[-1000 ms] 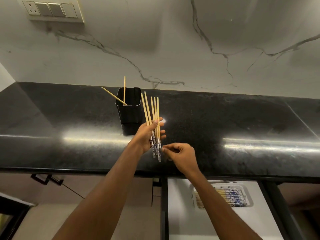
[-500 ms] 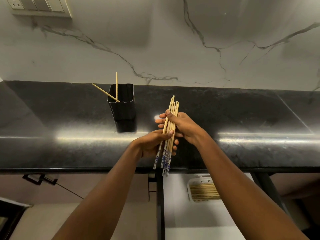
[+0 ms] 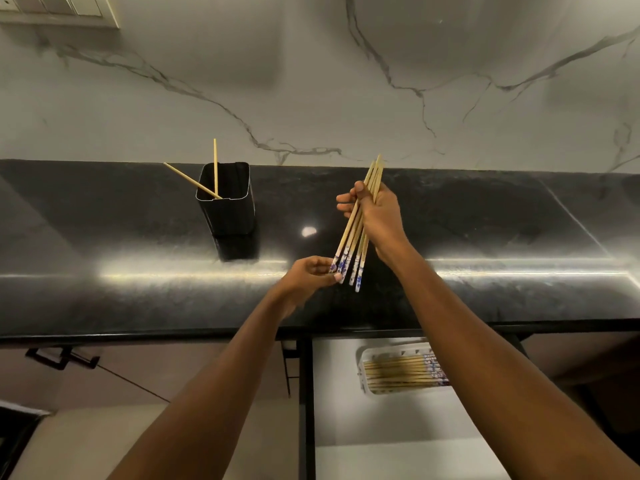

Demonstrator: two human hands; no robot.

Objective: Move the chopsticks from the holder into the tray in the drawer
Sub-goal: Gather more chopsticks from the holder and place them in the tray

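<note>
Handover nearly done. A second ago the left hand carried the bundle alone; half a second ago both hands were wrapped on it. Now the right hand has the shafts, fingers curled and clamped round the upper half. The left has slid down to the blue-patterned ends and only pinches them between thumb and fingertips.

Bundle sits tilted above the counter, plain tips fanning up beyond the right fingers. My read: the left lets go next and the right takes the load down alone.

Holder stands well off to the left of both hands, and two loose sticks are left in it, so another trip is due.

Room: the counter's front edge lies between the fingers and the open drawer. The bundle must come back past that lip before it drops.

Tray sits below the right wrist, already stacked with chopsticks lying crosswise. The held bundle needs turning to match. Bare drawer floor lies on my side of the tray. Long ends could catch the lip.
</note>
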